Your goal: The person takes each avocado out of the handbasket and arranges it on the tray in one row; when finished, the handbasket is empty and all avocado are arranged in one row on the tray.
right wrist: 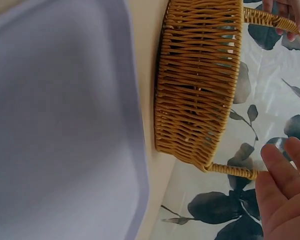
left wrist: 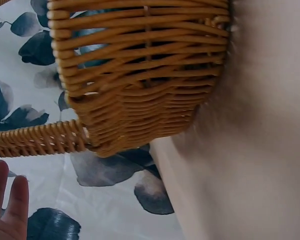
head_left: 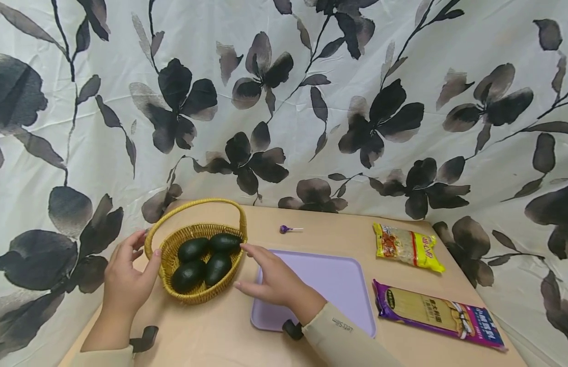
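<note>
A woven wicker basket with an arched handle stands upright at the left of the table, holding several dark green avocados. My left hand is at the basket's left side, its thumb and fingers apart beside the handle. On the opposite side, my right hand reaches toward the rim with loosely extended fingers. In the right wrist view its fingertips come close to the handle's lower end; contact is unclear. Neither hand is curled round the basket.
A lilac tray lies right of the basket, partly under my right forearm. Behind it is a purple lollipop. Farther right lie a yellow food packet and a long purple noodle packet. Floral cloth hangs behind the table.
</note>
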Demonstrator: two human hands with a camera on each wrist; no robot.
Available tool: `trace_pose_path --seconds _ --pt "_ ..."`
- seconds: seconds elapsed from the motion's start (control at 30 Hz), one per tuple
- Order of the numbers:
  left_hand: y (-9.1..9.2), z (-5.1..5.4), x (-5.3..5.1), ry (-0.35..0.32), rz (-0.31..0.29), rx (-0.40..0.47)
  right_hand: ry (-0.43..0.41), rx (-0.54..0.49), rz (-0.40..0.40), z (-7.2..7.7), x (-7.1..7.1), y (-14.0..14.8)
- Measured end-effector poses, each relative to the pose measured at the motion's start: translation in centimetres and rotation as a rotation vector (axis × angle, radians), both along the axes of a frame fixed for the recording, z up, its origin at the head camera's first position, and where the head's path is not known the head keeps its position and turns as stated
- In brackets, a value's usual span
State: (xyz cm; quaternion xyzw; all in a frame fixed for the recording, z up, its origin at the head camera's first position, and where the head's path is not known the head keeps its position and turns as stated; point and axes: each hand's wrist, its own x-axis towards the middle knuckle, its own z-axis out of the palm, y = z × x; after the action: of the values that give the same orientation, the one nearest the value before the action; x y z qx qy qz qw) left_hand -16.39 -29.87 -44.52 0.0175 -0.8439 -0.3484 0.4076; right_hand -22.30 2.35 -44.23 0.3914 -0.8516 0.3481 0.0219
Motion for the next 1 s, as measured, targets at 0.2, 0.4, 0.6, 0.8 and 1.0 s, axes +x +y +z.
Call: trace_pose_path --seconds 0.2,0.4,0.6,0.8,1.0 --pt "-0.2 -0.8 0.1 -0.015 0.003 0.014 -0.031 0.020 0.001 0.0 -1.0 -1.7" --pt "-0.2 -1.2 0.3 -0.086 0.019 0.002 0.003 0.040 0.011 -0.3 -1.6 -3.1" --pt "-0.4 -1.7 0.3 -0.085 -0.003 -0.002 0.001 0.089 0.007 -0.2 -2.3 -4.4" --pt "-0.5 -2.3 0.4 -0.128 0.015 0.028 0.021 0.162 0.011 0.1 -2.8 -5.9" --pt "-0.5 -2.8 0.4 -0.136 -0.001 0.045 0.050 0.235 0.003 0.2 -3.2 -7.2"
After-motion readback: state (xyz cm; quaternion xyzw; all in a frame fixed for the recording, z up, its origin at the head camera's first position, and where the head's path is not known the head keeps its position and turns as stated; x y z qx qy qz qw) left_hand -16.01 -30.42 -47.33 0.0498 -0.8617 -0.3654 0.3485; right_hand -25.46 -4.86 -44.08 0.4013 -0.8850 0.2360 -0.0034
